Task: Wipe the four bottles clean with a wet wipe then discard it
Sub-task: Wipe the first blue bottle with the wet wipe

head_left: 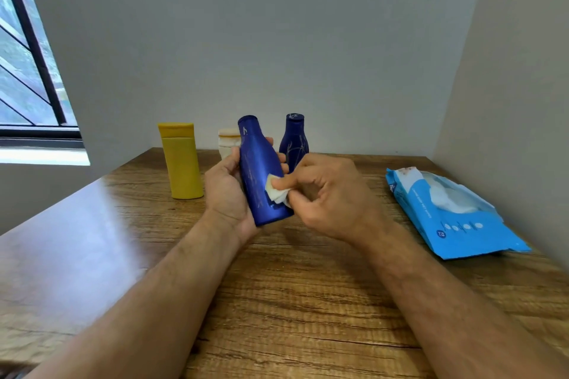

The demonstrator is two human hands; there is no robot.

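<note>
A blue bottle (261, 172) is gripped tilted above the desk (292, 286) by the left hand (226, 190), its side exposed to a wet wipe (277, 192) pinched in the right hand (326, 197); three bottles stand behind.

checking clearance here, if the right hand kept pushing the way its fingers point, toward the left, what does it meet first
The right hand already presses the wet wipe against the blue bottle, so that comes first, backed by the left hand. The yellow bottle stands farther left, though depth is unclear.
</note>
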